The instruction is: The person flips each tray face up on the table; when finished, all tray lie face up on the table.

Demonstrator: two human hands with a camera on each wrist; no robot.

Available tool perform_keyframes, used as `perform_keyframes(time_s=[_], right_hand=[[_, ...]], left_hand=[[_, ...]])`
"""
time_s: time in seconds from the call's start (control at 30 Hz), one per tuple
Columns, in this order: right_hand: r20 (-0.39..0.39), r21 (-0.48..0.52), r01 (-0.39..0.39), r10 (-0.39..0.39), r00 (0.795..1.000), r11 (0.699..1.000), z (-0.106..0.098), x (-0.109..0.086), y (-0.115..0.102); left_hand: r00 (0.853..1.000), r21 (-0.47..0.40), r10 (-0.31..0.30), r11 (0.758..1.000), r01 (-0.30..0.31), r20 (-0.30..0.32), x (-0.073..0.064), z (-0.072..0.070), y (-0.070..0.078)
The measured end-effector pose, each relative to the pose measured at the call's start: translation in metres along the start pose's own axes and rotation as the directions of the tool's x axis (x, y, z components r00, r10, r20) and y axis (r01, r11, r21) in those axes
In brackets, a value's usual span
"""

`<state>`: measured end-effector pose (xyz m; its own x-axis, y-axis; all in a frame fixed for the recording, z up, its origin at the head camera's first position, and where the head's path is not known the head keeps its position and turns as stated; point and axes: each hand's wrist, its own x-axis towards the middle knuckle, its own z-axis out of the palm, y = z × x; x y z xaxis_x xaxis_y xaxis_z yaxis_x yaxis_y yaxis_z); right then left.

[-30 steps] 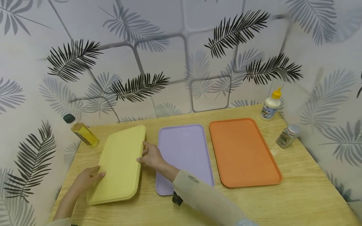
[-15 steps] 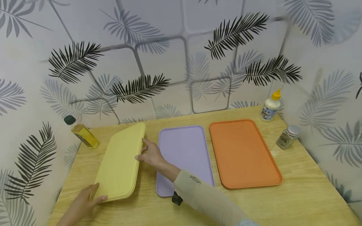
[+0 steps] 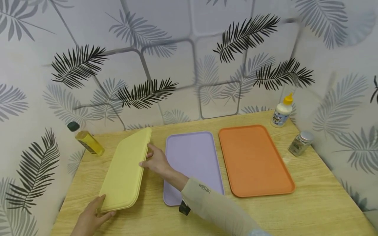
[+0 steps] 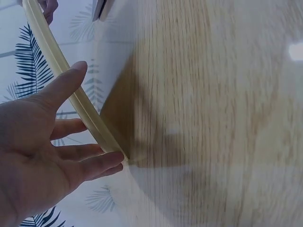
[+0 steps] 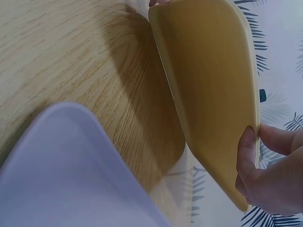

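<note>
A yellow tray [image 3: 125, 170] is tilted at the left of the table, its right long side raised. Its edge shows a double line in the left wrist view. My right hand [image 3: 157, 162] pinches the raised right side between thumb and fingers. At the near left corner, my left hand [image 3: 91, 218] grips the tray, thumb on one side and fingers on the other. The right wrist view shows the shaded underside of the yellow tray [image 5: 208, 71], with fingertips of the right hand [image 5: 279, 175] against it. A lilac tray [image 3: 192, 157] lies flat beside it, partly behind my right forearm.
An orange tray [image 3: 255, 160] lies flat to the right of the lilac one. White glue bottle [image 3: 281, 113] and lidded glass jar [image 3: 299, 144] stand at the right edge. A yellow bottle with a dark green cap [image 3: 90, 142] stands at the back left. Patterned wall covering borders the table.
My left hand has moved from the left long side to the near left corner. The yellow tray has tipped more steeply, its right side lifted, and my right hand has shifted slightly left with it.
</note>
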<state>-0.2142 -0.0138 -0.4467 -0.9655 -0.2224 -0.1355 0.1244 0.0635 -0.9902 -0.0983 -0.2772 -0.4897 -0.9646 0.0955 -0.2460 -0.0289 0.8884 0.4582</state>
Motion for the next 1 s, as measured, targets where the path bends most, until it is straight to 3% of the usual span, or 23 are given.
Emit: perform_keyframes(time_s=[0.33,0.63,0.8,0.9,1.0], right_hand=[[-0.003,0.007,0.026,-0.026,1.000,1.000,-0.001,-0.002,-0.002],[0.009,0.027,0.037,-0.037,0.999,0.999,-0.001,-0.006,-0.007],[-0.010,0.058,0.040,-0.040,0.999,0.998,0.001,-0.007,-0.015],[-0.024,0.077,0.037,-0.035,0.999,0.996,0.002,-0.006,-0.018],[-0.026,0.109,0.031,-0.028,0.999,0.994,0.003,-0.006,-0.021]], left_hand=[[0.999,-0.023,-0.039,0.999,0.038,-0.027,-0.006,0.004,0.017],[0.996,-0.053,-0.016,0.999,0.012,-0.084,-0.015,0.008,0.026],[0.993,-0.054,-0.042,0.998,0.037,-0.110,-0.019,0.006,0.037],[0.987,-0.067,-0.066,0.996,0.057,-0.144,-0.021,0.008,0.043],[0.970,-0.075,-0.061,0.996,0.044,-0.235,-0.023,0.012,0.049]])
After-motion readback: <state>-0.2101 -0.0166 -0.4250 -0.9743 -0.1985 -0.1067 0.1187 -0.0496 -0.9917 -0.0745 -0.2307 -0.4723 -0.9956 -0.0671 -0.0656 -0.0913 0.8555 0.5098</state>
